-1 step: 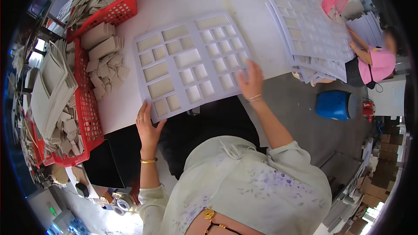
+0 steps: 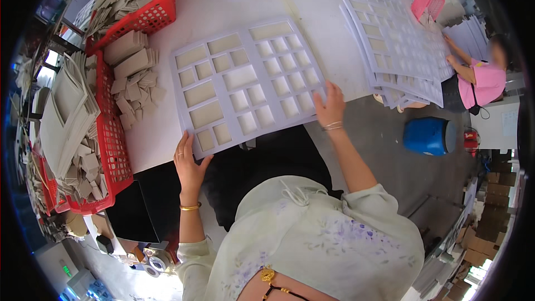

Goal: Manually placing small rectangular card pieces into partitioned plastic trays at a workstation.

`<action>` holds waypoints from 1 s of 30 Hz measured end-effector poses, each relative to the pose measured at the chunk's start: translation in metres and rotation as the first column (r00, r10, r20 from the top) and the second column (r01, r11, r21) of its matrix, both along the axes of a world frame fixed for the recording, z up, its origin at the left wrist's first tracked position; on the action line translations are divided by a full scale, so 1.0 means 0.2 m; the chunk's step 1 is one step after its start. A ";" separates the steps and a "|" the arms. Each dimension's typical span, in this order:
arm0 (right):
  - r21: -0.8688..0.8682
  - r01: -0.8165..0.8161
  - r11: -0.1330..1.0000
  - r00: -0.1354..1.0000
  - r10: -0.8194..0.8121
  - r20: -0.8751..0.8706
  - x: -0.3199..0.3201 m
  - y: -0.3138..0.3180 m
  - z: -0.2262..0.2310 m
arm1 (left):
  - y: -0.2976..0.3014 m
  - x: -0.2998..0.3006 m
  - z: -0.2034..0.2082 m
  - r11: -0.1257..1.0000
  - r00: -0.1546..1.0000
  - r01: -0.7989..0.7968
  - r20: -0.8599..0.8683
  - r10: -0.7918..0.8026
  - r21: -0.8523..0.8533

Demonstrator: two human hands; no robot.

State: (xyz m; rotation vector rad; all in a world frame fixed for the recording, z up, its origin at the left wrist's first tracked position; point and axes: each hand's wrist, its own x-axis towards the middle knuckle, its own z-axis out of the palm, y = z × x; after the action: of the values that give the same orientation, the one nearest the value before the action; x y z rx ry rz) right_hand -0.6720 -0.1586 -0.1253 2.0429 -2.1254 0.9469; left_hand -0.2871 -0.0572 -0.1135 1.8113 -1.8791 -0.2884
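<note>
A white grid panel (image 2: 224,103) with many square and rectangular recesses lies on the white table in front of me. Some recesses show beige bottoms, others look white. Its near edge sticks out slightly over the table edge. My left hand (image 2: 190,167) rests against the near left corner, thumb spread from the fingers. At the near right corner, my right hand (image 2: 330,106) touches the panel's edge with thumb and fingers apart. The undersides of both hands are hidden.
Left, red perforated baskets (image 2: 114,150) hold greyish cardboard pieces, with loose cardboard pieces (image 2: 134,86) beside them. More grid panels (image 2: 384,39) are stacked at the right. A blue drum (image 2: 426,135) stands on the floor near a person in pink (image 2: 482,81).
My right hand has moved slightly right and down onto the panel's right corner. The left hand stays at its corner. The panel has barely shifted.
</note>
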 end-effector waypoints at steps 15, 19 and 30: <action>0.054 -0.110 0.992 0.152 -0.037 0.988 -0.08 -0.02 0.36 | -0.03 -0.01 0.05 1.000 0.999 0.011 0.043 -0.012 0.011; -0.056 0.161 0.985 0.269 0.011 0.963 -0.45 -0.23 0.53 | -0.03 0.00 0.05 0.999 0.998 -0.023 0.054 0.020 0.042; 0.081 0.590 0.804 0.448 -0.409 0.795 -2.74 -0.26 0.77 | -0.02 0.04 0.02 0.997 0.997 -0.070 0.042 0.069 0.020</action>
State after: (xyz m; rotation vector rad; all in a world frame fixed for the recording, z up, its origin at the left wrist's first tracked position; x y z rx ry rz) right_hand -1.2203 -0.2096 0.0281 0.7460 -2.5639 2.0761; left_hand -0.2797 -0.0603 -0.1093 1.9062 -1.8428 -0.2483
